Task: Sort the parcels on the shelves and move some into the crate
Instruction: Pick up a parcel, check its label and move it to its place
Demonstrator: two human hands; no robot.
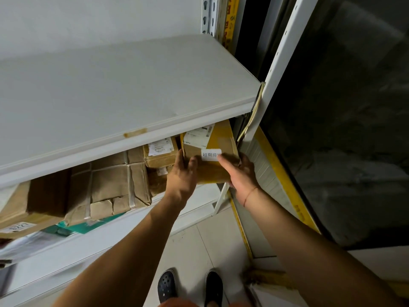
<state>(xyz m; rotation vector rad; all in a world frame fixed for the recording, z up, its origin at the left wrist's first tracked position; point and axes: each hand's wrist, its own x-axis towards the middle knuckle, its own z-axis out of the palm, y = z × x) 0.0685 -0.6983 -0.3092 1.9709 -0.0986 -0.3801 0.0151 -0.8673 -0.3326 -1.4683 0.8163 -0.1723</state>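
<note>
I see a grey wall and a pale tiled floor. At right, a dark window in a white frame. The light is dim.

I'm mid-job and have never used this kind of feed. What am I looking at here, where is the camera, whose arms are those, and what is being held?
There is no robot here. The single picture comes from a camera worn on a person's head, looking forward and down, so the two bare arms are that person's own.

The left hand and the right hand grip a yellow-brown cardboard parcel from either side, at the right end of a white metal shelf. A small white label is stuck to its front.

More taped brown parcels lie further left on that shelf. The upper shelf board shows bare in this view. Below are a tiled floor and the person's dark shoes. No crate is in view.
</note>
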